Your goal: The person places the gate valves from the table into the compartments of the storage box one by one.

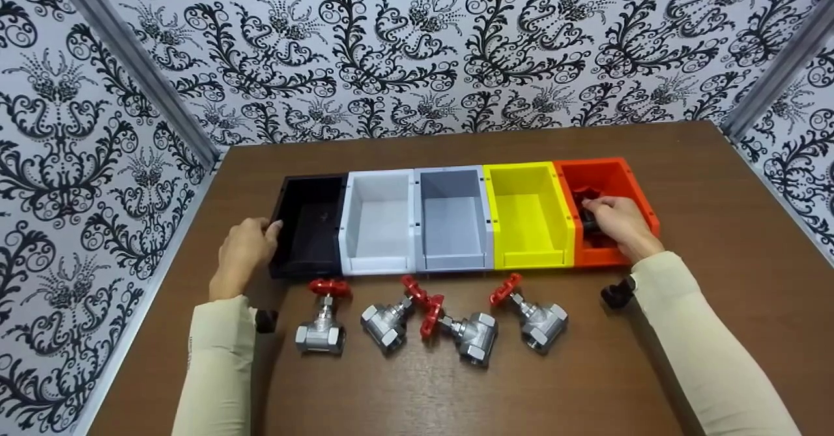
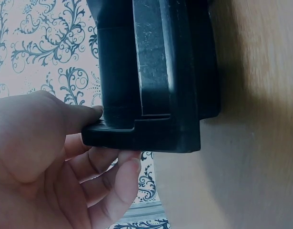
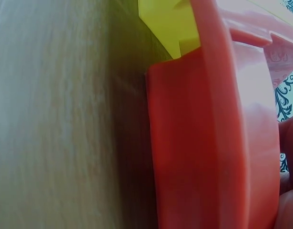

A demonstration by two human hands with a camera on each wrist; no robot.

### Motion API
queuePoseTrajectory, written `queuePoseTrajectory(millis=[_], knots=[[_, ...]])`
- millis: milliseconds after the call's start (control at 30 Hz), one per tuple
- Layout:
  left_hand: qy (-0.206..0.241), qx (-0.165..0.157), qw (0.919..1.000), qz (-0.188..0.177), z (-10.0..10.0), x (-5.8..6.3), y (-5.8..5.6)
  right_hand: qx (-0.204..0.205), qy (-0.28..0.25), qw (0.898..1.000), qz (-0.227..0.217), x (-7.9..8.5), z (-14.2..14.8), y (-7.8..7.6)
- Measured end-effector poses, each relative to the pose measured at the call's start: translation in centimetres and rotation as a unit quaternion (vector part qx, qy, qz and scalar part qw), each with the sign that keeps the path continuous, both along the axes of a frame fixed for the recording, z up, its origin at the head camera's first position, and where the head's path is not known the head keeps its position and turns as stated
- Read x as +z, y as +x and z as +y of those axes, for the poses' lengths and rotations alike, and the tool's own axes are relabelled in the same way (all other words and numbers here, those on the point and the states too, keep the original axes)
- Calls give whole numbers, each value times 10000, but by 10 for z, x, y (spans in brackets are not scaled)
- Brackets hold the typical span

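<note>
Black-and-white scroll-patterned wallpaper [image 1: 423, 38] behind a brown wood-grain table [image 1: 417, 400]. Left hand [image 1: 246, 250] pinches the side wall of a black plastic open-front bin [image 1: 306, 270], thumb inside, fingers outside. Right hand [image 1: 622, 221], fingers curled, seems to grip a dark part with a lobed end [image 1: 588, 223] inside an orange-red plastic bin [image 1: 603, 258], far right of row; exact hold hidden. Risks: lobed end could snag the bin wall if lifted askew; a partial pinch could let it slip; a left-hand tug could skew the row into the silver metal valves with red handwheels [image 1: 320, 335] just in front. Dark part's long axis looks roughly front-to-back, lobed end toward the back wall; rest covered, can't confirm.
</note>
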State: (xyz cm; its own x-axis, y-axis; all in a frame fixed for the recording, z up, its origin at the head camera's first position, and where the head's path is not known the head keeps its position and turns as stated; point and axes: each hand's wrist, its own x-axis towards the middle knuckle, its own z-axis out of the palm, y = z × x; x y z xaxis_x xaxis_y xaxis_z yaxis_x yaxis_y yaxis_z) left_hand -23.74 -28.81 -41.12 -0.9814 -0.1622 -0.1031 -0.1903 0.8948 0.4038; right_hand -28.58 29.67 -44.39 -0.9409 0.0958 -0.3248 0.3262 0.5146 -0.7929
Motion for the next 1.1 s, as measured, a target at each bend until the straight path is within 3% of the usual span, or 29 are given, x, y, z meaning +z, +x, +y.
queuePoseTrajectory(millis=[267, 833, 1100], knots=[[-20, 23, 10000, 51, 0, 1, -1, 15, 27, 10000, 7, 0, 0, 1], [-47, -34, 9999, -92, 1, 0, -1, 11, 389, 9962, 777, -7, -1, 0], [-38, -19, 9998, -205, 1, 0, -2, -19, 390, 9958, 827, -6, -2, 0]])
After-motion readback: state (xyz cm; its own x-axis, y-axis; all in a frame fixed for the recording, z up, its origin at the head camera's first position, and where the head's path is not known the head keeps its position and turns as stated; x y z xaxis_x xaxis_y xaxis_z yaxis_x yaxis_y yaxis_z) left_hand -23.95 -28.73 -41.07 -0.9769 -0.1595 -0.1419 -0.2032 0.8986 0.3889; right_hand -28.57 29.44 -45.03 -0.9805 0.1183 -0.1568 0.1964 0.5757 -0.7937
